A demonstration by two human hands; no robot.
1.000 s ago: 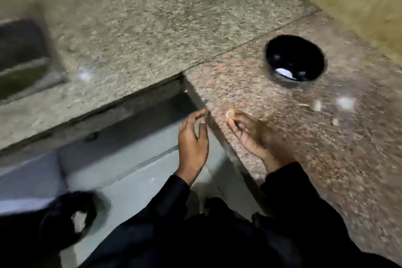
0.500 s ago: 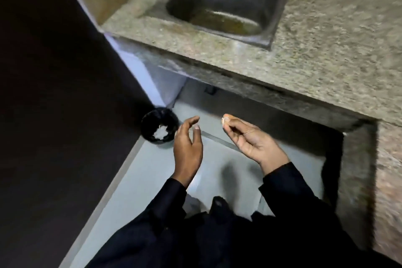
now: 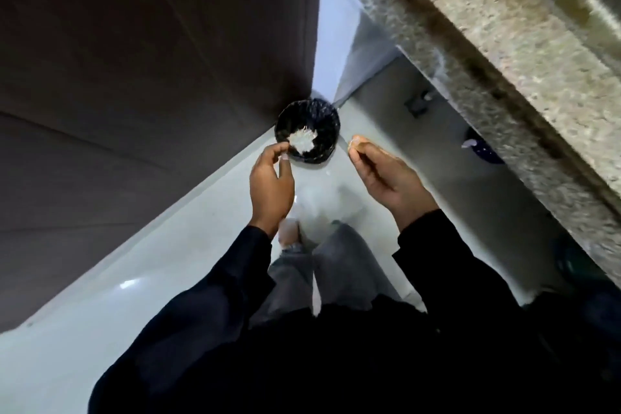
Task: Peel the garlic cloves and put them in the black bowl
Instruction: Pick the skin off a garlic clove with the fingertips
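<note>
Both hands hang over the pale grey floor [image 3: 100, 329]. The left hand [image 3: 270, 183] pinches thumb to forefinger at the near rim of a round black woven bin [image 3: 321, 121] holding whitish scraps — what it pinches is too small to tell. The right hand [image 3: 386, 171], fingers curled, nips a small pale garlic clove [image 3: 354, 140] at its fingertips, just right of the bin. A speckled granite bench [image 3: 537, 54] runs along the far right.

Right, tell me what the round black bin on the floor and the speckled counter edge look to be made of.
The round black bin looks woven, plastic or wicker: its rim shows a ribbed, braided texture, with pale scraps inside. I cannot tell which. The speckled counter edge looks like polished granite: mottled beige and brown grains, though blurred. The glossy pale floor seems tiled, since it reflects light.
</note>
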